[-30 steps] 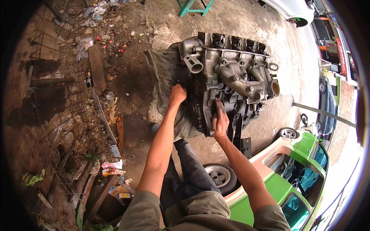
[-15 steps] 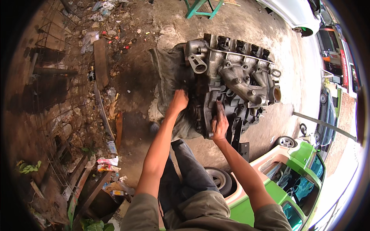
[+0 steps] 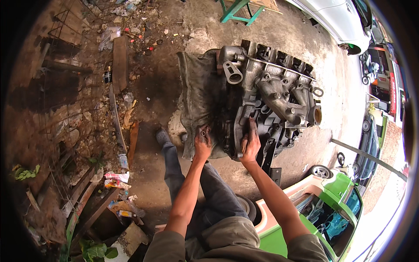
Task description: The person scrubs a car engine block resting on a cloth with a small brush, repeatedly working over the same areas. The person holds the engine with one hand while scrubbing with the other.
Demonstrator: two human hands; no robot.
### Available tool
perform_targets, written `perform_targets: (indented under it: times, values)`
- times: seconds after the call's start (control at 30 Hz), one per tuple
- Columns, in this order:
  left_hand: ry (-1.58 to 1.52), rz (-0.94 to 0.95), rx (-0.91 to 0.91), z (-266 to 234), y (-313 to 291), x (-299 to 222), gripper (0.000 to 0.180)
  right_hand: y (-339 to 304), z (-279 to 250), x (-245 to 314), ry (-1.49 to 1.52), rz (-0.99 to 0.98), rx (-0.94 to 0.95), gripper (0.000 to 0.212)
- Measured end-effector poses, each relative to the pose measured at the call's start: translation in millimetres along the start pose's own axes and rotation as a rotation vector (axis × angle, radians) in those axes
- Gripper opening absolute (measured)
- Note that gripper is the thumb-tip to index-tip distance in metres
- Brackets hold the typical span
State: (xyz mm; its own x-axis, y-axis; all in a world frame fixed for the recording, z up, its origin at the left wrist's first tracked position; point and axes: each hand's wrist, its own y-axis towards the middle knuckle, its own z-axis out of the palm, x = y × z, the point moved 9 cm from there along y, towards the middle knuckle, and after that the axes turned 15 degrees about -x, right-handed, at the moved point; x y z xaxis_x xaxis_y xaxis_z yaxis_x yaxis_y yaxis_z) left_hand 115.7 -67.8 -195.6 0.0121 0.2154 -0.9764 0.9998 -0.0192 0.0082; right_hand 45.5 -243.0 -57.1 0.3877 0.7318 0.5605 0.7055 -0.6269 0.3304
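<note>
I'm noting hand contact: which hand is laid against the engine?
The right hand, stretched out along the engine; the left hand is curled, over the grey-brown cloth beside it.

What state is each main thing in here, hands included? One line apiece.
Left hand: closed around a small ring-shaped part.
Small ring-shaped part: held in the left fingers.
Right hand: against the engine's near edge, fingers extended.
Engine: greasy, pipe mouth at right uncovered.
Cloth: creased, spread on the ground.
Green stand: upright, partly out of frame.
Green vehicle: parked, bodywork partly pinkish.
</note>
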Motion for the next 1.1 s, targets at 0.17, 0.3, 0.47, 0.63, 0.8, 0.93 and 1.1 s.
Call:
perform_targets:
  times: [0.17,0.3,0.47,0.63,0.8,0.93,1.1]
  values:
    - [0.26,0.239,0.034,13.6,60.0,-30.5,0.014,-0.7,-2.2,-1.0,-0.017,-0.003,-0.01,0.067]
    - [0.189,-0.002,0.31,55.6,102.1,-12.9,0.017,-1.0,0.4,-4.8,-0.061,0.017,0.0,0.068]
    - [0.318,0.091,0.553,97.5,116.1,-11.1,0.016,-1.5,0.0,-5.2,-0.068,0.038,0.006,0.068]
    - [0.412,0.14,0.756,120.0,118.3,-3.3,0.022,-0.6,-2.1,-2.6,-0.049,0.043,-0.013,0.068]
    - [0.487,0.109,0.796,137.1,128.7,4.1,0.025,0.3,-3.2,-1.4,-0.043,0.074,-0.017,0.067]
    - [0.496,0.05,0.82,139.2,130.0,9.7,0.027,2.4,-4.9,1.7,-0.043,0.075,-0.038,0.064]
    - [0.517,-0.017,0.726,135.0,128.1,14.1,0.028,2.6,-6.6,2.6,-0.049,0.082,-0.072,0.058]
